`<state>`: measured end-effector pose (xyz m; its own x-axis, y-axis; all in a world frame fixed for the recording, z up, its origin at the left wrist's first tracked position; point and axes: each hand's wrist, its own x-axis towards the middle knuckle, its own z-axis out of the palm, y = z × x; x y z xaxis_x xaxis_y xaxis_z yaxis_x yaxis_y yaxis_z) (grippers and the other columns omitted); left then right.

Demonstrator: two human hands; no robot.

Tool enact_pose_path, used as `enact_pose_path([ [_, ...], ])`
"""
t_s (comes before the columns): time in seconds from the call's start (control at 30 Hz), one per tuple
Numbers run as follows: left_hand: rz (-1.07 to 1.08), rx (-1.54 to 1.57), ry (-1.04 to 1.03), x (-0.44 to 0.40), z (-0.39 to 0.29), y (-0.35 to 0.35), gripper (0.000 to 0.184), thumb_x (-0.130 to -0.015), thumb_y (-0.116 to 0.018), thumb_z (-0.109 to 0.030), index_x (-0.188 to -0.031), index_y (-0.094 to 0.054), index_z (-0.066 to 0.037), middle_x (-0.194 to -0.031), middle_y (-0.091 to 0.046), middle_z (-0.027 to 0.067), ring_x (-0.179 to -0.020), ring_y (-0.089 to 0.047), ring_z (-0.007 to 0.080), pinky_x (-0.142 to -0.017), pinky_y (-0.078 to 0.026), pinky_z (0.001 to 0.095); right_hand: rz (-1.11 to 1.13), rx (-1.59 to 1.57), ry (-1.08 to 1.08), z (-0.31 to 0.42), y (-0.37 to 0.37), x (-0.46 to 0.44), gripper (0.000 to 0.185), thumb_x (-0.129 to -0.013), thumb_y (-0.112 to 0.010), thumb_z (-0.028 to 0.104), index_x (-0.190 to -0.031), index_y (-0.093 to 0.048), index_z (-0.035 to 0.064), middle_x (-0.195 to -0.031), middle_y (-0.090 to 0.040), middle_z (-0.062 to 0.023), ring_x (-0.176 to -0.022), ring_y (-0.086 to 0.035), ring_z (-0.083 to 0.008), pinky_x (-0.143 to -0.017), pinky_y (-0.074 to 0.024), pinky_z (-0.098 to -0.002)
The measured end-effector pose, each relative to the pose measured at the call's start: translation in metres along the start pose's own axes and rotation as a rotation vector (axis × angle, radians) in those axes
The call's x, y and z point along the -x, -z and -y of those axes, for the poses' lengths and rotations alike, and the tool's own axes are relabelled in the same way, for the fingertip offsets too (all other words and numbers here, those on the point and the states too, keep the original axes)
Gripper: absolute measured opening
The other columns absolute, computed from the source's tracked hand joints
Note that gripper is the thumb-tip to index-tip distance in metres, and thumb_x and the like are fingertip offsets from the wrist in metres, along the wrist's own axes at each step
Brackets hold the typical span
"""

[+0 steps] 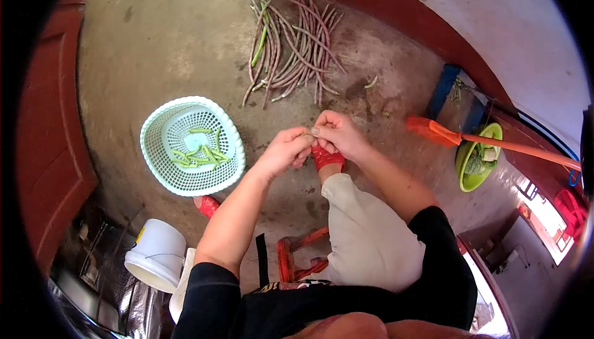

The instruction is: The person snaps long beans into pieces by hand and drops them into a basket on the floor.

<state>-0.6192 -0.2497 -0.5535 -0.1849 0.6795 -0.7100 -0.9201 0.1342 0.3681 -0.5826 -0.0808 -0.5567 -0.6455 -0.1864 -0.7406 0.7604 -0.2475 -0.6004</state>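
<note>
My left hand (289, 151) and my right hand (339, 133) meet fingertip to fingertip above my red shoe. Both are closed in a pinch; whatever sits between the fingertips is too small and covered to name. On the floor ahead lies a loose bundle of long purple yard-long beans (296, 48), with a few green ones (260, 45) at its left side. To the left of my left hand stands a pale turquoise plastic basket (151, 138) holding several short green bean pieces (201, 153).
A small bean scrap (371, 82) lies right of the bundle. An orange broom (442, 132) and a lime-green bowl (465, 178) with a green striped vegetable are at the right. Lower left, a white bucket (154, 249) lies tipped. A red wooden stool (286, 261) is below me.
</note>
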Motion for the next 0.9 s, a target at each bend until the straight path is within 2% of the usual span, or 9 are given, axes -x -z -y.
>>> enact_pose_path([
  [0.17,-0.225,0.641,-0.118,-0.009,0.013,-0.019,0.01,-0.087,-0.044,-0.018,-0.083,-0.046,-0.009,-0.056,-0.04,-0.0004,-0.043,-0.035,0.0102,-0.041,-0.029,0.025,-0.173,0.176,0.312,-0.006,-0.003,-0.008,0.013,-0.08,-0.06,0.012,-0.075,-0.05,0.0049,-0.059,-0.054,-0.0024,-0.048,-0.05,-0.0124,-0.041,-0.0367,-0.0239],
  [0.2,-0.253,0.64,-0.158,-0.006,0.014,-0.015,0.008,-0.086,-0.045,-0.017,-0.083,-0.044,-0.01,-0.056,-0.04,0.0009,-0.044,-0.037,0.0112,-0.041,-0.032,0.0259,-0.256,0.532,0.402,-0.002,0.005,-0.009,0.015,-0.079,-0.06,0.015,-0.077,-0.05,0.0052,-0.064,-0.057,-0.0051,-0.054,-0.054,-0.0186,-0.045,-0.0392,-0.0288],
  [0.3,-0.584,0.097,-0.431,0.028,-0.003,0.005,0.013,-0.085,-0.051,-0.017,-0.094,-0.048,-0.008,-0.062,-0.049,0.0016,-0.049,-0.046,0.0099,-0.044,-0.038,0.022,-0.318,1.303,0.269,0.014,0.036,-0.013,0.026,-0.079,-0.058,0.026,-0.097,-0.051,0.008,-0.081,-0.061,-0.0131,-0.074,-0.06,-0.0322,-0.064,-0.0464,-0.0438],
  [0.47,-0.952,-0.528,-0.487,0.084,0.001,0.11,0.023,-0.082,-0.052,-0.007,-0.104,-0.05,-0.002,-0.075,-0.054,0.0028,-0.065,-0.051,0.0094,-0.061,-0.046,0.0245,-0.62,1.316,0.371,0.026,0.075,-0.077,0.035,-0.078,-0.058,0.026,-0.106,-0.049,0.0079,-0.083,-0.061,-0.018,-0.076,-0.06,-0.0339,-0.066,-0.0474,-0.0425],
  [0.57,-1.163,-1.531,-0.485,0.095,0.01,0.124,0.039,-0.075,-0.059,-0.007,-0.112,-0.049,-0.002,-0.097,-0.057,0.0154,-0.093,-0.054,0.0262,-0.083,-0.042,0.0349,-0.569,1.322,0.255,0.031,0.074,-0.107,0.031,-0.078,-0.059,0.024,-0.102,-0.052,0.0068,-0.08,-0.061,-0.0174,-0.075,-0.06,-0.0339,-0.065,-0.0473,-0.0423],
  [0.63,-1.155,-1.561,-0.521,0.093,0.001,0.101,0.039,-0.073,-0.06,-0.007,-0.111,-0.051,-0.003,-0.104,-0.054,0.0175,-0.1,-0.05,0.0313,-0.089,-0.038,0.0372,-0.594,1.221,0.32,0.025,0.079,-0.113,0.028,-0.077,-0.059,0.023,-0.099,-0.053,0.0063,-0.079,-0.06,-0.0169,-0.073,-0.059,-0.0334,-0.063,-0.047,-0.0421],
  [0.8,-0.63,-0.574,-0.518,0.045,-0.016,0.027,0.024,-0.084,-0.053,-0.009,-0.106,-0.053,0.001,-0.101,-0.06,0.0074,-0.094,-0.055,0.0154,-0.083,-0.042,0.0276,-0.506,0.896,0.391,0.041,0.071,-0.075,0.018,-0.077,-0.059,0.018,-0.088,-0.057,0.0042,-0.069,-0.058,-0.0114,-0.057,-0.056,-0.0228,-0.051,-0.0441,-0.0329],
  [0.87,-0.405,-0.185,-0.37,0.013,-0.022,0.008,0.034,-0.089,-0.048,-0.022,-0.114,-0.047,0.002,-0.105,-0.058,0.0136,-0.099,-0.056,0.0198,-0.083,-0.044,0.0304,-0.121,0.013,0.014,0.058,0.054,-0.041,0.011,-0.077,-0.059,0.011,-0.086,-0.059,0.0039,-0.064,-0.055,-0.0026,-0.046,-0.042,-0.0055,-0.041,-0.0326,-0.0201],
  [0.9,-0.291,0.002,-0.266,0.001,-0.026,-0.001,0.035,-0.091,-0.044,-0.025,-0.115,-0.046,0.0,-0.104,-0.058,0.0146,-0.098,-0.056,0.0215,-0.08,-0.046,0.0318,-0.118,0.018,0.009,0.054,0.048,-0.033,0.011,-0.077,-0.059,0.011,-0.086,-0.059,0.0039,-0.064,-0.055,-0.0026,-0.046,-0.042,-0.0055,-0.041,-0.0326,-0.0201],
])
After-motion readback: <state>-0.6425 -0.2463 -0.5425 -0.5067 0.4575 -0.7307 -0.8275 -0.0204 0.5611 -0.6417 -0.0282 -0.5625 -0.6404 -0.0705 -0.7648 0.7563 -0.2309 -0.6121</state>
